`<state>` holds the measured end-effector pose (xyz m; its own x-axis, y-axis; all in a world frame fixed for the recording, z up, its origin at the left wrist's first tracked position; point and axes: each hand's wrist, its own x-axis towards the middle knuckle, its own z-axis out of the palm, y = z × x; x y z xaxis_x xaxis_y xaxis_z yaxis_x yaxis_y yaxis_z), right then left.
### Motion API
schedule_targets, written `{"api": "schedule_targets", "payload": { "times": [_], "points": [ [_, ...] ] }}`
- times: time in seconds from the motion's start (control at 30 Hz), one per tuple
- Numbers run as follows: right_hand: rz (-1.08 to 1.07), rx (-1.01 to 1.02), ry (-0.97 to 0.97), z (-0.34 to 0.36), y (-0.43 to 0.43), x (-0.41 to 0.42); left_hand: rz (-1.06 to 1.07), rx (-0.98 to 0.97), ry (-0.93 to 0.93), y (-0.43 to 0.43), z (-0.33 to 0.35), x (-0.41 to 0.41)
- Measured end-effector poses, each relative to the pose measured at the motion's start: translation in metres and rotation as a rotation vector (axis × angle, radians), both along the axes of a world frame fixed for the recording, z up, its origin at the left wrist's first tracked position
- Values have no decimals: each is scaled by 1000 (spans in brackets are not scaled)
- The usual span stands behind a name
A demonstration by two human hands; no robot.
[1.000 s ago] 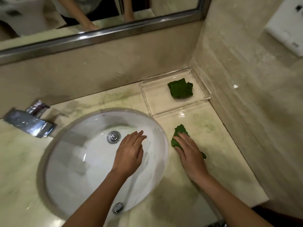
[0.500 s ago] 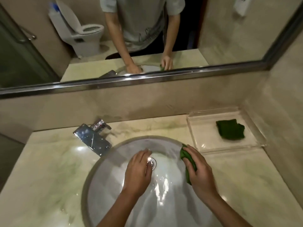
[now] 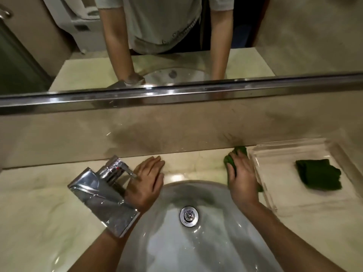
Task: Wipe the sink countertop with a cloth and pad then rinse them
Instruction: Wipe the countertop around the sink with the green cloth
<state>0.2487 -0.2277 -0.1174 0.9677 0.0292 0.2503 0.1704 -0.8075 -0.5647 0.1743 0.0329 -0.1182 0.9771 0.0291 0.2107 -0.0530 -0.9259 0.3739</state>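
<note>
My right hand (image 3: 242,173) presses a green cloth (image 3: 229,161) flat on the marble countertop (image 3: 192,165) behind the basin, close to the back wall; most of the cloth is hidden under the palm. A second dark green pad (image 3: 319,174) lies inside the clear tray (image 3: 261,154) at the right. With straight fingers, my left hand (image 3: 146,181) rests on the counter just right of the chrome tap (image 3: 104,195). The white basin (image 3: 188,232) with its metal drain (image 3: 189,215) sits below both hands.
A beige backsplash wall (image 3: 157,132) and a chrome mirror frame (image 3: 176,95) rise right behind the counter. A side wall (image 3: 351,138) closes off the right end beyond the tray. Pale countertop stretches to the left of the tap.
My right hand slid the cloth from beside the basin's right rim to the back strip by the wall. My left hand left the basin and settled on the counter by the tap.
</note>
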Motion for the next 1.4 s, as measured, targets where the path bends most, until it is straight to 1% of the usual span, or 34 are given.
{"api": "schedule_targets", "payload": {
  "times": [0.1, 0.27, 0.37, 0.4, 0.5, 0.6, 0.67, 0.73, 0.8, 0.93, 1.0, 1.03, 1.13, 1.23, 1.33, 1.4],
  "points": [
    [1, -24, -37, -1, 34, -7, -11, -36, -34, -1, -2, 4],
    [204, -113, -83, 1, 103, -29, -16, -61, -71, 0, -3, 5],
    [309, -144, -136, 0, 102, -26, -25, -63, -59, 1, -4, 4],
    [314, -138, -111, 0, 89, -21, -21, -69, -59, 1, -4, 4],
    [188, -62, -45, -1, 31, -6, -3, -83, -56, 1, -1, 4],
    [50, -75, -61, 2, -11, -11, -4, -86, -53, 0, -1, 3],
    [-58, -79, -65, 0, -9, -13, 1, -88, -53, 0, -2, 4],
    [-143, -78, -72, -2, 12, -15, 2, -87, -66, 0, -4, 4],
    [-76, -89, -110, -3, 46, -19, -7, -82, -80, 0, -4, 4],
    [175, -124, -127, 2, 105, -32, 0, -53, -73, -1, -3, 4],
    [270, -142, -110, 6, 101, -29, 0, -51, -74, -1, -1, 5],
    [281, -140, -108, 6, 89, -25, 0, -55, -71, -2, 0, 5],
    [152, -117, -112, 4, 33, -15, 4, -59, -64, -1, 1, 4],
    [-3, -110, -115, 5, -3, -28, 7, -53, -65, -1, 0, 5],
    [-23, -153, -97, 0, -9, -38, 15, -63, -72, 0, -2, 4],
    [-9, -139, -72, -2, -6, -20, 8, -58, -78, -1, -2, 4]
  ]
}}
